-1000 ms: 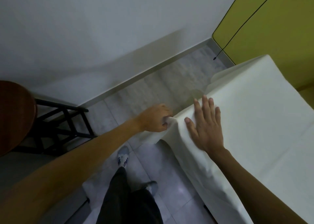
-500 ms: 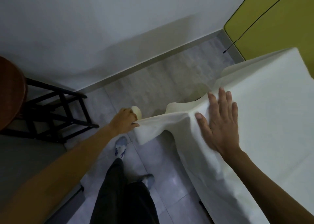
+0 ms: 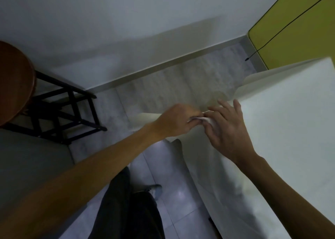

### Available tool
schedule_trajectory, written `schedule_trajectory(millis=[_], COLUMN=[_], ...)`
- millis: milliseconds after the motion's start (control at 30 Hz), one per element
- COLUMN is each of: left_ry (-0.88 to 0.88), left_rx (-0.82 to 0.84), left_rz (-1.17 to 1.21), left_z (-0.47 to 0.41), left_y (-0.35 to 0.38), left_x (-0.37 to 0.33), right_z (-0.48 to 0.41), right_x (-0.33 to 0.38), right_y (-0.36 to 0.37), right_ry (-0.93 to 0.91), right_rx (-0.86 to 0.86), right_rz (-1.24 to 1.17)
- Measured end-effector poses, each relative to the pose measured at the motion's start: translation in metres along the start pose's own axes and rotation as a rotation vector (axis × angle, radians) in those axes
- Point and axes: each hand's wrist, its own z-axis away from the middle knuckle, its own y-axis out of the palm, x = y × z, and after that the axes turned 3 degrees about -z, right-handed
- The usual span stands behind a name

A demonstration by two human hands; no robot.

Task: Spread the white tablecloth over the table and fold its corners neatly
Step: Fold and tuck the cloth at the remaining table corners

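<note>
While the white tablecloth (image 3: 282,130) covers the table top and hangs off its near edge, your left hand (image 3: 178,120) is closed, pinching a bunched fold at the corner. Your right hand (image 3: 230,128) lies beside it, fingers spread on the cloth, fingertips touching the same fold; whether it grips, can't tell.

A white cloth (image 3: 282,133) covers the table. At its near corner, the left hand (image 3: 178,120) pinches a bunched bit of cloth. The right hand (image 3: 229,130) lies on the cloth just beside it, fingers touching the same bit. A brown stool (image 3: 15,81) stands far left of the cloth.
</note>
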Motion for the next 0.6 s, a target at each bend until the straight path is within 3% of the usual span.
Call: schedule_trajectory(millis=[367,467,600], left_ry=[-0.369,-0.44,-0.703], left_rx=[0.288,0.272,0.301], left_rz=[-0.119,-0.183,-0.325], left_z=[0.075,0.103,0.128], left_y=[0.016,0.015,0.002], left_x=[0.1,0.129,0.152], right_z=[0.0,0.0,-0.001], right_x=[-0.003,-0.003,-0.002], right_y=[0.013,0.013,0.011], right_ry=[0.042,0.042,0.048], right_rx=[0.012,0.001,-0.012], right_rz=[-0.087,-0.102,-0.125])
